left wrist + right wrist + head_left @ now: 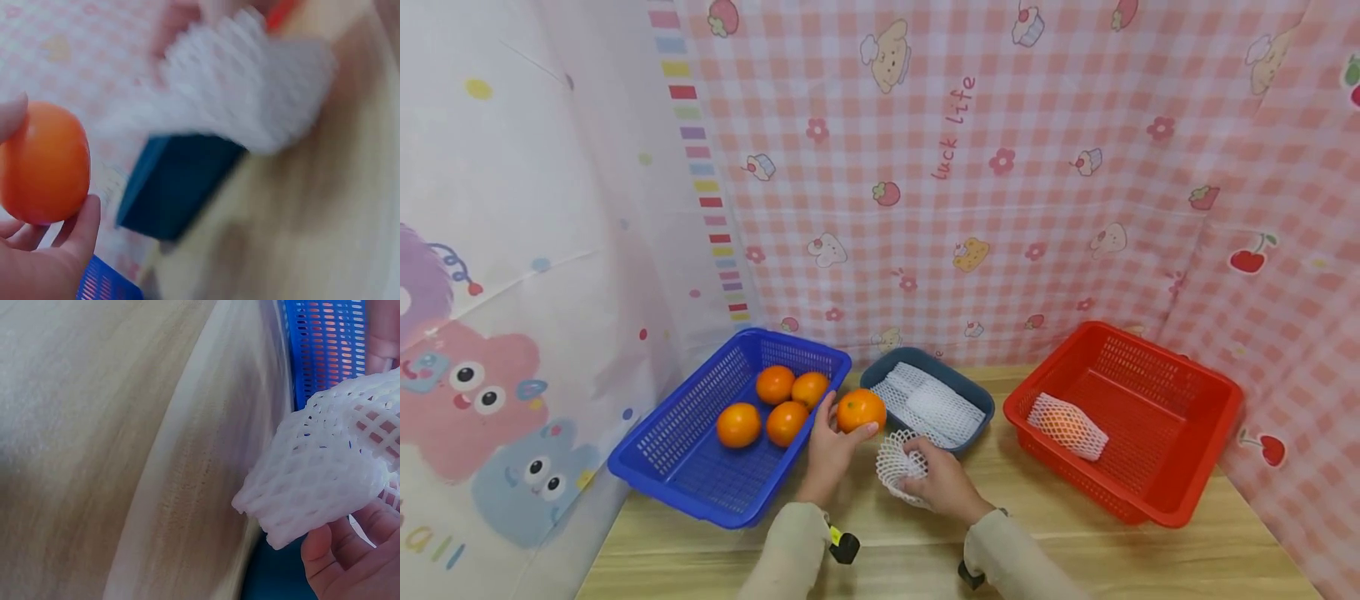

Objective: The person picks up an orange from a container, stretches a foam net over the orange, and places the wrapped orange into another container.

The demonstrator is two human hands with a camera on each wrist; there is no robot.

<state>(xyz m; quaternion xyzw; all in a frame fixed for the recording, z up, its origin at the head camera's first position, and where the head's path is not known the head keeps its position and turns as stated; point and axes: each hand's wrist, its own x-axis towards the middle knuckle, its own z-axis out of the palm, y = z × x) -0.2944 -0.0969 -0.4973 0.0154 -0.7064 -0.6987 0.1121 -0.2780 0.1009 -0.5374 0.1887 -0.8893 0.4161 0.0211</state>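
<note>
Between the thumb and fingers of my left hand (pixel 833 450) is an orange (pixel 861 412), held up near the blue basket's right side. The left wrist view shows this orange (pixel 47 164) with fingers curved around it. My right hand (pixel 946 482) pinches a white foam net sleeve (pixel 897 467), its mouth spread wide, just below and right of the orange. Sleeve and orange are apart. In the right wrist view the net sleeve (pixel 319 469) hangs from the fingers; it is blurred in the left wrist view.
Several oranges (pixel 739 426) lie in the blue basket (pixel 688 487) at left. A dark teal tray (pixel 880 364) at the back holds flat white net sleeves (pixel 936 404). In the red basket (pixel 1187 442) at right lies a netted orange (pixel 1067 425). All stand on a wooden table (pixel 895 554).
</note>
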